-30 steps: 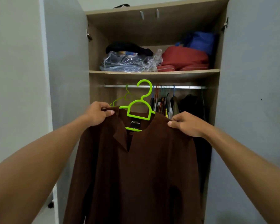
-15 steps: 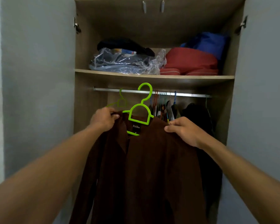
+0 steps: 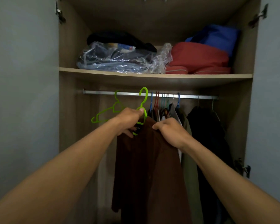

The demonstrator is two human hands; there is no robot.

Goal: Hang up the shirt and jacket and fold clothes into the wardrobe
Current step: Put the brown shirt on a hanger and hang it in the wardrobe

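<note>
Two hands hold the brown shirt (image 3: 149,167) up inside the open wardrobe (image 3: 68,110). The left hand (image 3: 129,120) has left the shirt's shoulder, where it was half a second ago, and now grips the neck of the green hanger (image 3: 144,101), thumb pressed on the plastic and fingers curled round below it. The right hand (image 3: 170,131) keeps its place, pinching the cloth at the other shoulder.

The shirt hangs on that hanger and has turned. Before, it faced the camera broad and flat; now it hangs narrower and more edge-on, just left of the dark clothes (image 3: 205,126) already hung. The hook stands at the height of the rail (image 3: 192,96), its top a little above it; I cannot tell whether it is over the rail or only in front of it.

The view has also come closer, so the doors (image 3: 23,78) fill both sides. A second, bare green hanger (image 3: 108,110) hangs on the rail just left of the left hand. On the shelf (image 3: 152,76) above lie a clear bag (image 3: 120,59) of clothes with a black cloth (image 3: 120,38) on top, a red bundle (image 3: 199,57), and a blue cloth (image 3: 217,36) behind it.
</note>
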